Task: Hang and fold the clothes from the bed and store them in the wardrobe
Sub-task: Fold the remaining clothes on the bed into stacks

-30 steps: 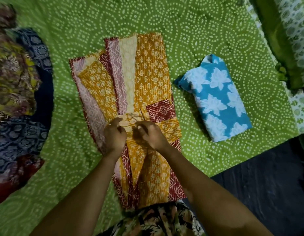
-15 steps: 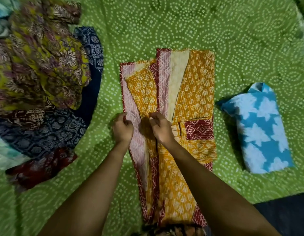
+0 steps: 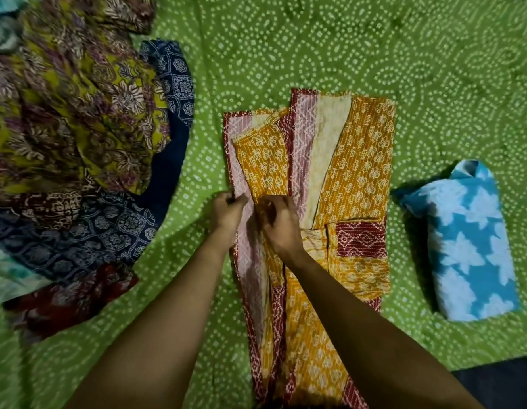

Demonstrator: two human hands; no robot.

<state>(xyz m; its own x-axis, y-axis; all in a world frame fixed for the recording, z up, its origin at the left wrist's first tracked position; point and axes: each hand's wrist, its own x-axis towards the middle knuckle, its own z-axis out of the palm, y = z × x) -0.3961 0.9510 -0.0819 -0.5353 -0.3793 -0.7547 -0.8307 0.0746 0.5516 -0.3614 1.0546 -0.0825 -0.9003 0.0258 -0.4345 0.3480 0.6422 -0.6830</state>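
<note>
View from above onto a bed covered by a green sheet with white dotted rings. At the centre lies the orange and red garment, printed with small white motifs, spread lengthwise from the middle down toward 6 o'clock, its sides partly turned inward so pale pink and cream inner panels show. Two bare forearms reach in from 6 o'clock. The left hand sits at the garment's left edge, fingers curled and pinching the pink and red border strip. The right hand is just beside it, nearly touching, fingers curled round a fold of the orange cloth; motion blur hides the fingertips of both hands. At 3 o'clock, apart from the garment, rests a blue cloth with white flowers, already folded into a neat oblong bundle. From 9 to 11 o'clock spreads a loose pile of unfolded clothes: yellow-brown florals on top, navy block print beneath, dark red at its lower edge. A strip of dark floor shows at 5 o'clock.
</note>
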